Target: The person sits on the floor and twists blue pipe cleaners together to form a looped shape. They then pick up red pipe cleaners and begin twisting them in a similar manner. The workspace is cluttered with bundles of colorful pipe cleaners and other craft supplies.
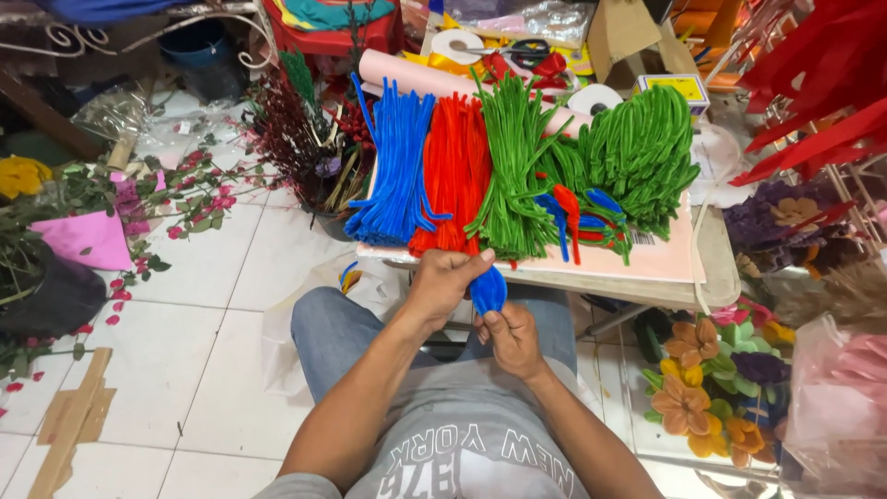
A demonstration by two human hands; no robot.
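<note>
Nearest, over the lap, both hands work one blue petal (489, 290), a small loop of fuzzy wire. The left hand (446, 280) closes around its top from above, fingers curled; the right hand (511, 337) pinches its lower end from below between thumb and fingers. The petal hangs just in front of the desk (711, 249) edge, not resting on it.

By the look of it, the step in hand is shaping or twisting shut this one loop. The next move would call for a firm pinch at the base while the other hand turns, so the loop keeps its form.

On the desk, on a pale pink sheet (647, 263), lie four sorted bundles of wire stems: one blue (399, 162), one red (455, 166), two green (513, 162) (642, 148). Between the greens sits a small heap of finished pieces (582, 217), red and blue; their number cannot be told.

Right of the desk stand made flowers (688, 374), orange, yellow and purple. Beyond, a pink roll (416, 74) and two tape rolls (457, 44).
</note>
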